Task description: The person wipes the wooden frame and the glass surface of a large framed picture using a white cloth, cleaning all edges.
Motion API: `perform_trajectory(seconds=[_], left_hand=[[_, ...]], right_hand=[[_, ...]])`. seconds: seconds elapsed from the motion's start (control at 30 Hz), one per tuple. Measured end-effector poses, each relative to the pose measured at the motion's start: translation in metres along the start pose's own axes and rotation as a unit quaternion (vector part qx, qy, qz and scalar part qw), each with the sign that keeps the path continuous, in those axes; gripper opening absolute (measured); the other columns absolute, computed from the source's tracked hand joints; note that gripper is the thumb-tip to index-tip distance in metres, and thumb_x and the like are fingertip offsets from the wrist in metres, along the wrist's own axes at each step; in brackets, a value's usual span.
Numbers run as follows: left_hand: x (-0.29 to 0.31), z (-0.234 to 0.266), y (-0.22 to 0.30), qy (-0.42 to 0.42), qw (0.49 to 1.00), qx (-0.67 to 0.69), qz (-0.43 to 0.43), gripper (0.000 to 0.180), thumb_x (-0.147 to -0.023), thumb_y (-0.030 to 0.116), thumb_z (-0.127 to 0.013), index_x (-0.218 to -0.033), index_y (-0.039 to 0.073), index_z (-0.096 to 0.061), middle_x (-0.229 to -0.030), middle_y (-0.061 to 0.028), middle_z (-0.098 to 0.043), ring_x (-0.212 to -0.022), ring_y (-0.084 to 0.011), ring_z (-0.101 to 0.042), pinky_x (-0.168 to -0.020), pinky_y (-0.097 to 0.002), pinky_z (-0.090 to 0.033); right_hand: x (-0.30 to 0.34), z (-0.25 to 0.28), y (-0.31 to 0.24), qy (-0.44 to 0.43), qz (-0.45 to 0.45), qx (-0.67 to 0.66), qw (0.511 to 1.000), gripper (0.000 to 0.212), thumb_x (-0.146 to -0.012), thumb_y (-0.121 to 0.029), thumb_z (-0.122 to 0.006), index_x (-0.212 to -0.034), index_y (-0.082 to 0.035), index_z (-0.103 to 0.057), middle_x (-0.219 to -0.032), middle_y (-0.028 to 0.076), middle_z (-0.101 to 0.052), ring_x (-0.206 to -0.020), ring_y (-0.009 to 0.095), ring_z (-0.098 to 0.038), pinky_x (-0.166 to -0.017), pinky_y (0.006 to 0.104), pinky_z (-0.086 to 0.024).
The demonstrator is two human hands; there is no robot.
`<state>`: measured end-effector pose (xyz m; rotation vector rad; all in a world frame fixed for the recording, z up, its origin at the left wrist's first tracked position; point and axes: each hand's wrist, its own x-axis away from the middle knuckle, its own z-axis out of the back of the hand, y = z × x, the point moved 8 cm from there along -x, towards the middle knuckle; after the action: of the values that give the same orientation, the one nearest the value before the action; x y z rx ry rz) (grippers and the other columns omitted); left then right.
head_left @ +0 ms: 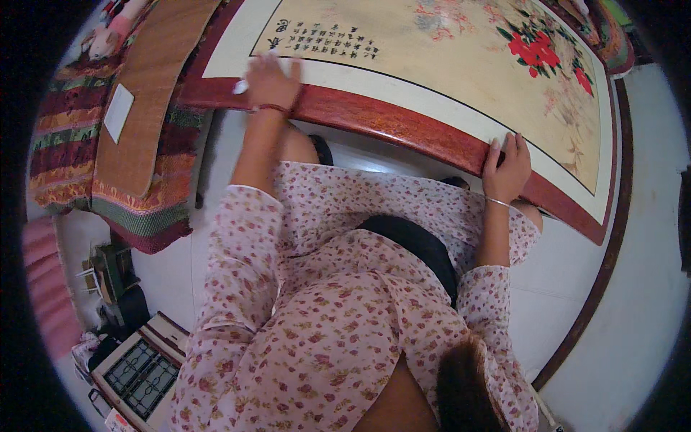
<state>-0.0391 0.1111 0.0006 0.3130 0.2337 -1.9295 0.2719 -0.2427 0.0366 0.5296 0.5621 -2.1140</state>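
A low table [410,121] with a dark red wooden rim stands in front of me. Its top carries a painting of red flowers and rows of dark characters, bordered in white. Near the rim's left corner, my left hand [273,81] presses down over a white tissue [241,87], slightly blurred. Only bits of the tissue show, beyond the fingers and beside the hand; the rest is hidden. Farther right, my right hand [508,170] rests on the near rim, fingers stretched over the white border and holding nothing.
To the left, a seat with a striped patterned cover [65,137] bears a brown mat [140,108] and a white flat card-like thing [119,113]. A pink stuffed toy [108,36] lies at the far left. A cabinet with a latticed panel [142,374] stands lower left. A white wall [655,180] runs along the right.
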Motion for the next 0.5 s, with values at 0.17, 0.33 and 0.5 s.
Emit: perform_trajectory(seconds=[0.17, 0.33, 0.5], left_hand=[[0.103, 0.055, 0.164, -0.017, 0.945, 0.258, -0.202, 0.070, -0.089, 0.051, -0.053, -0.129, -0.006, -0.048, -0.142, -0.0256, -0.039, -0.136, -0.0374, -0.032, -0.114, -0.0469, -0.022], [0.145, 0.082, 0.202, -0.103, 0.895, 0.312, -0.303, 0.070, -0.088, 0.049, -0.055, -0.136, -0.001, -0.043, -0.148, -0.0217, -0.031, -0.139, -0.0359, -0.027, -0.115, -0.0461, -0.021], [0.076, 0.034, 0.089, -0.111, 0.955, 0.203, -0.186, 0.074, -0.094, 0.055, -0.042, -0.135, -0.007, -0.042, -0.145, -0.0270, -0.034, -0.139, -0.0383, -0.027, -0.115, -0.0449, -0.019]], right_hand=[[0.002, 0.000, 0.006, -0.013, -0.014, 0.001, 1.000, 0.039, -0.088, -0.029, -0.059, -0.112, 0.001, -0.063, -0.123, 0.023, -0.057, -0.116, 0.038, -0.053, -0.099, 0.0454, -0.040], [0.002, -0.003, 0.005, -0.020, 0.005, 0.004, 1.000, 0.039, -0.089, -0.028, -0.057, -0.115, 0.002, -0.062, -0.124, 0.023, -0.057, -0.116, 0.038, -0.053, -0.099, 0.0453, -0.040], [0.005, 0.000, 0.012, -0.011, 0.006, 0.004, 1.000, 0.037, -0.089, -0.025, -0.058, -0.114, 0.001, -0.062, -0.122, 0.024, -0.058, -0.115, 0.038, -0.053, -0.098, 0.0458, -0.040]])
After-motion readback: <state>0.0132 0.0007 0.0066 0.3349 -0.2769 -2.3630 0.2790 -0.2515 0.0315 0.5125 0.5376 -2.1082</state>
